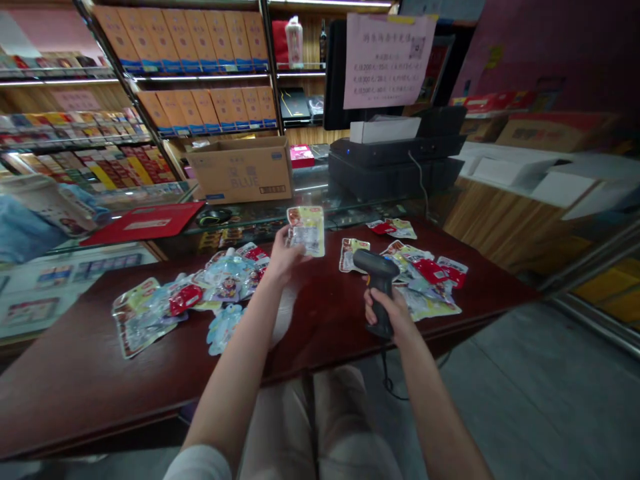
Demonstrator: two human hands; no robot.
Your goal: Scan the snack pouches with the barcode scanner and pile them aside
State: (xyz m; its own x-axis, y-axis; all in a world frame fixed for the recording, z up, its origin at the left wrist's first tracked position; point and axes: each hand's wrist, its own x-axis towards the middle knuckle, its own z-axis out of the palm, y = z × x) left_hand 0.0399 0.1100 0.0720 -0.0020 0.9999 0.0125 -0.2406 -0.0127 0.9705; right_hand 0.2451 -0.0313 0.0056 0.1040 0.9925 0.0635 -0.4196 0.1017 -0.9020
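Observation:
My left hand is raised over the dark red table and grips a yellow snack packet by its lower left corner. My right hand is wrapped round the handle of a black barcode scanner, whose head points toward the held packet. A pile of several colourful snack packets lies on the table left of my left arm. Another pile of packets lies right of the scanner. One single packet lies flat between the two hands.
Behind the table stands a glass counter with a cardboard box, a red folder and a black cash register with a pink paper notice. Shelves of boxed goods fill the back left. The scanner's cable hangs off the table's front edge.

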